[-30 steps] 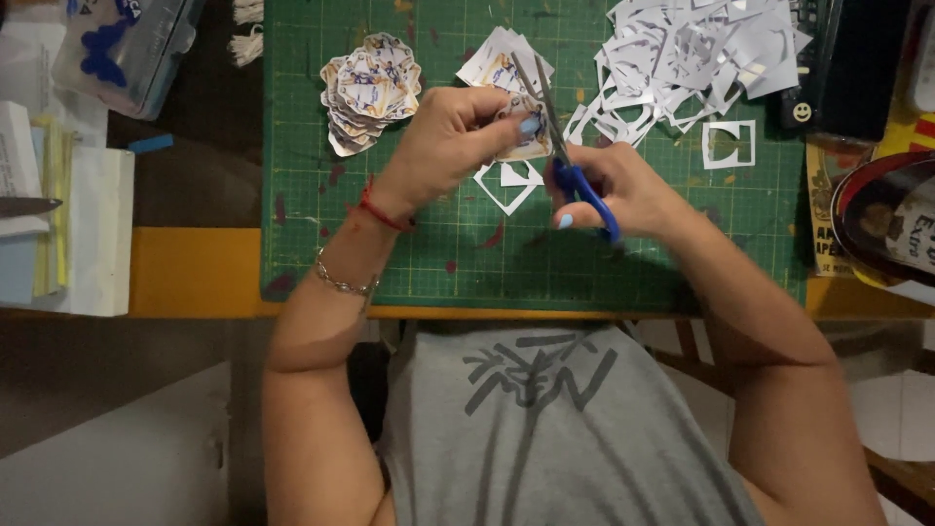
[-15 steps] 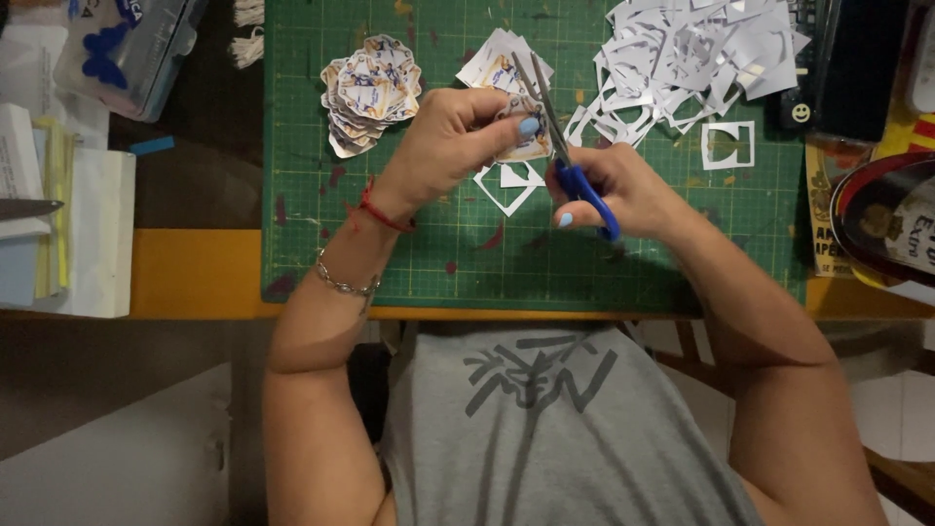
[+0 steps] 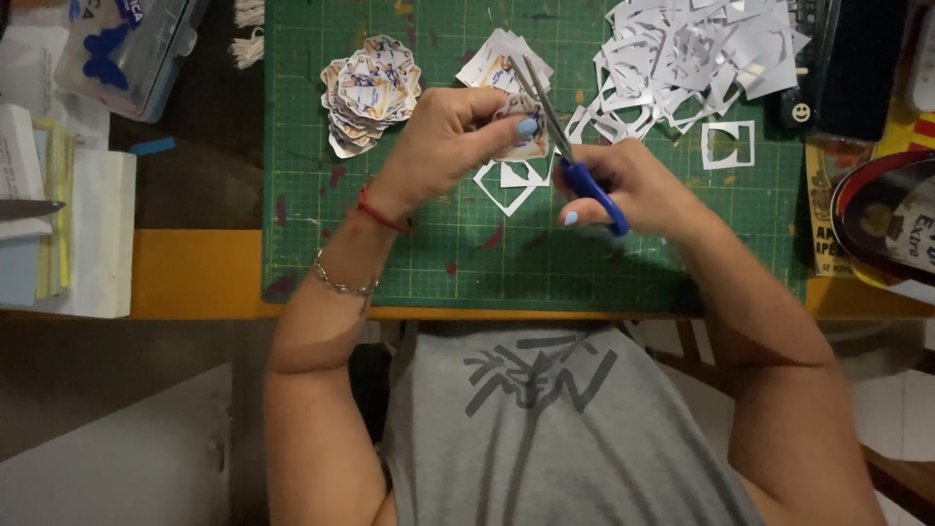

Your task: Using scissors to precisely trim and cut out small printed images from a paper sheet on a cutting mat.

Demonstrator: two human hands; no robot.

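Observation:
My left hand [image 3: 458, 136] pinches a small printed paper cutout [image 3: 526, 144] above the green cutting mat [image 3: 409, 253]. My right hand [image 3: 633, 185] grips blue-handled scissors [image 3: 570, 156], whose blades point up and left along the cutout's edge. A white frame-shaped offcut [image 3: 506, 190] lies on the mat just under the hands. Behind the hands a few uncut printed sheets [image 3: 492, 63] peek out. A stack of finished cutouts [image 3: 370, 90] sits to the upper left.
A heap of white paper scraps [image 3: 696, 54] covers the mat's upper right, with one square offcut [image 3: 729, 144] apart. A plastic box [image 3: 127, 49] and paper stacks [image 3: 58, 224] lie left. A dark case [image 3: 857, 58] and round tin [image 3: 891, 224] lie right.

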